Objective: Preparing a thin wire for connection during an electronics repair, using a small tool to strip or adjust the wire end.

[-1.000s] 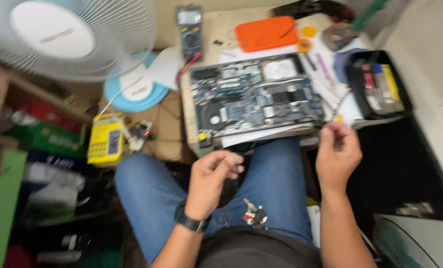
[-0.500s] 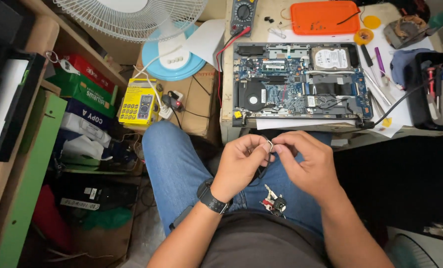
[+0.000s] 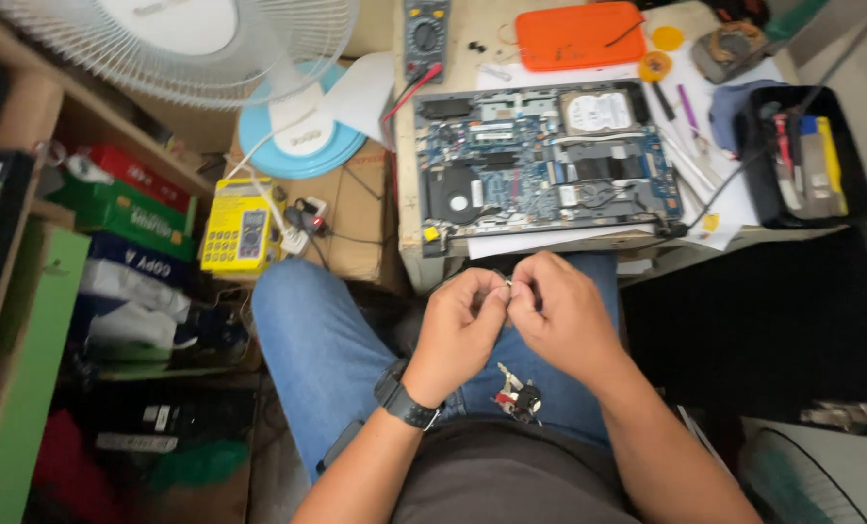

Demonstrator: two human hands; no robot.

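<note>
left hand [image 3: 458, 325] and right hand [image 3: 564, 315] brought together over lap

An opened laptop [image 3: 548, 155] is laid on the counter [image 3: 472, 58]; a multimeter [image 3: 425, 34] and tray [image 3: 579, 34] are set behind it, a fan [image 3: 176, 44] left, a bin [image 3: 807, 155] right.

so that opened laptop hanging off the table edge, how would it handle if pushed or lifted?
The opened laptop probably lifts as one stiff slab. Its exposed board and silver drive look fragile, so grip the edges. Its front overhangs the table, so a push toward the knees could tip it.
</note>
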